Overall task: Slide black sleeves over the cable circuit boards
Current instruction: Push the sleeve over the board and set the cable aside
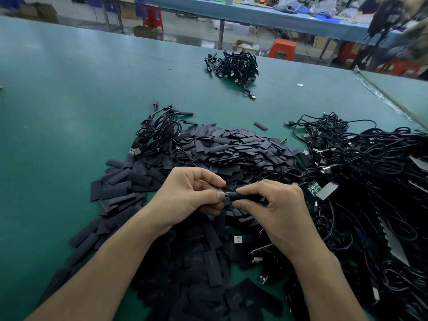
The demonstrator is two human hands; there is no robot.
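Observation:
My left hand (190, 193) and my right hand (275, 205) meet above a big heap of flat black sleeves (231, 149). A black sleeve (243, 196) lies between them, pinched by my right thumb and fingers. A small green circuit board (226, 195) sticks out of the sleeve's left end, and my left thumb and fingers pinch it there. The rest of the board is hidden inside the sleeve. Another bare green circuit board (312, 188) lies on the cable pile just right of my right hand.
A large tangle of black cables (370, 170) fills the right side of the green table (69, 100). A smaller bundle of cables (236, 66) sits at the far middle, another cable bundle (159, 128) lies left of the heap. Orange stools (282, 48) and benches stand beyond.

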